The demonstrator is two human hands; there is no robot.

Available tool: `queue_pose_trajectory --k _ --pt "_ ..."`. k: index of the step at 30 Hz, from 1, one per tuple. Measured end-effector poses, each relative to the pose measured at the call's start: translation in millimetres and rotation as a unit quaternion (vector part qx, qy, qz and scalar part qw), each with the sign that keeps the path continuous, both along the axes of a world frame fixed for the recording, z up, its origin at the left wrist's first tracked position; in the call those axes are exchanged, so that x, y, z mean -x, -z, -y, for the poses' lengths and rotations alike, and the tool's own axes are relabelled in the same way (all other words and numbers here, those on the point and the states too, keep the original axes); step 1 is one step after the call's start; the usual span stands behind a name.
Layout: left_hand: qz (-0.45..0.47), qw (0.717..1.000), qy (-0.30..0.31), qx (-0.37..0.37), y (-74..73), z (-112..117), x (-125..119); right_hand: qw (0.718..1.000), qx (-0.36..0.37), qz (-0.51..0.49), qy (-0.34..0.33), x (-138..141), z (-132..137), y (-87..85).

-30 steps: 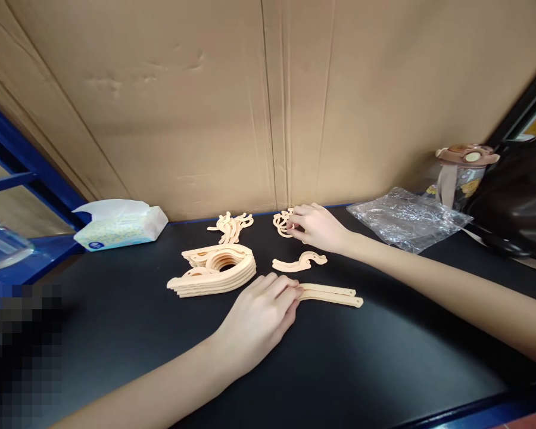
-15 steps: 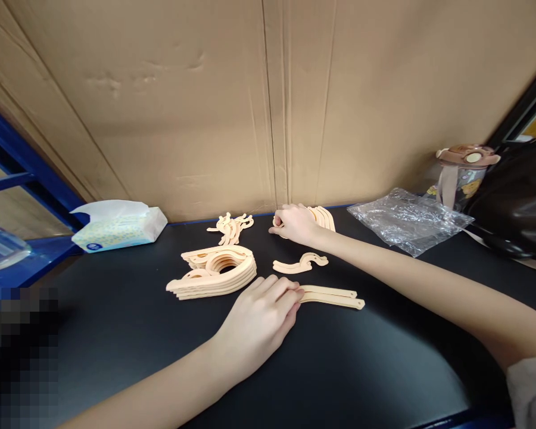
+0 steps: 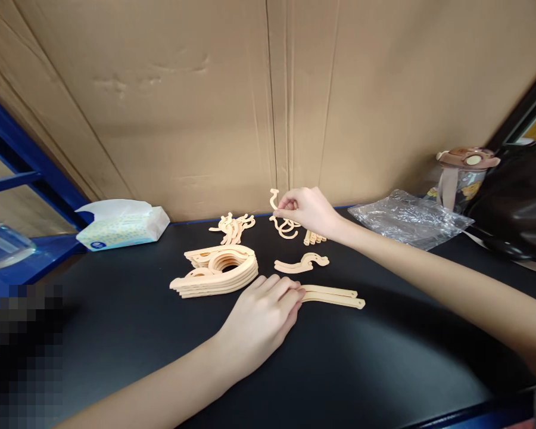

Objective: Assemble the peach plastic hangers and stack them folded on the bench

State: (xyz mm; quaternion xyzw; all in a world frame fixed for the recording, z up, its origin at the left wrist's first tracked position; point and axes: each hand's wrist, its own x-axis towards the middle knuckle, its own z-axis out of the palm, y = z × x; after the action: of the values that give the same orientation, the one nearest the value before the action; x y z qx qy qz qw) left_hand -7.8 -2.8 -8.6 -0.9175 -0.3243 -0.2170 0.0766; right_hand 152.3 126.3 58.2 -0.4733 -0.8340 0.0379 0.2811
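Note:
My right hand [image 3: 307,205], at the back of the table, pinches a small beige curved hook [image 3: 274,199] held up above the surface. Just below it lie more beige hooks [image 3: 287,231], partly behind the fingers, and some beige strips [image 3: 315,238] half hidden by the wrist. My left hand [image 3: 265,310] is closed over the near ends of two long beige strips [image 3: 330,297] with holes at their far tips. Between both hands rests a beige wavy piece [image 3: 301,263]. Left of my left hand is a stack of beige folded hangers [image 3: 214,271].
A loose heap of small beige pieces [image 3: 233,227] lies at the back. Farther left stands a tissue pack [image 3: 122,226]. At right are a crumpled clear plastic bag [image 3: 408,217], a water bottle [image 3: 464,173] and a dark bag [image 3: 513,202]. A cardboard wall [image 3: 196,107] closes off the back.
My right hand has risen from the table with a hook in its fingertips, uncovering the hooks beneath it. My left hand has stayed on the two strips.

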Motion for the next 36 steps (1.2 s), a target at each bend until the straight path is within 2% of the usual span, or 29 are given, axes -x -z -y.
queue_pose_trajectory --k 3,6,11,14,17,20,23,27,29,31,32,34,36 --pt "0.009 1.000 0.001 -0.002 1.1 -1 -1 0.998 -0.049 -0.036 -0.032 -21 20 -7.2" --pt "0.014 1.000 -0.003 -0.008 2.2 -1 -1 0.996 -0.080 -0.014 -0.045 -43 45 -6.4" --pt "0.012 1.000 -0.008 -0.003 1.1 -1 -2 0.992 -0.108 0.032 -0.052 -79 71 15.1" --pt "0.006 1.000 -0.009 0.000 -0.4 -1 -2 0.997 -0.056 0.024 -0.048 -95 70 30.6" --pt "0.003 1.000 -0.007 -0.001 -1.4 -2 -1 0.993 0.054 -0.075 -0.072 -101 64 38.6" --pt "-0.001 1.000 -0.005 -0.001 -1.9 -2 0 0.963 0.110 -0.227 -0.098 -100 60 39.5" --pt "0.000 1.000 -0.001 -0.002 -1.6 -2 0 0.916 0.159 -0.348 -0.119 -98 58 37.6" --pt "0.013 1.000 0.005 -0.006 0.0 -2 1 0.847 0.221 -0.464 -0.133 -101 57 35.7" --pt "0.016 1.000 0.006 -0.003 0.4 -2 1 0.826 0.233 -0.492 -0.145 -103 56 35.6" --pt "0.016 1.000 0.006 0.003 0.1 -3 1 0.833 0.225 -0.482 -0.153 -104 55 36.1" --pt "0.015 1.000 0.006 0.006 -0.3 -3 0 0.850 0.216 -0.457 -0.151 -105 54 36.5" --pt "0.015 1.000 0.007 0.012 -1.0 -3 0 0.903 0.175 -0.364 -0.144 -106 54 37.6" --pt "0.014 1.000 0.009 0.016 -1.4 -4 -1 0.959 0.094 -0.230 -0.133 -106 55 38.7"
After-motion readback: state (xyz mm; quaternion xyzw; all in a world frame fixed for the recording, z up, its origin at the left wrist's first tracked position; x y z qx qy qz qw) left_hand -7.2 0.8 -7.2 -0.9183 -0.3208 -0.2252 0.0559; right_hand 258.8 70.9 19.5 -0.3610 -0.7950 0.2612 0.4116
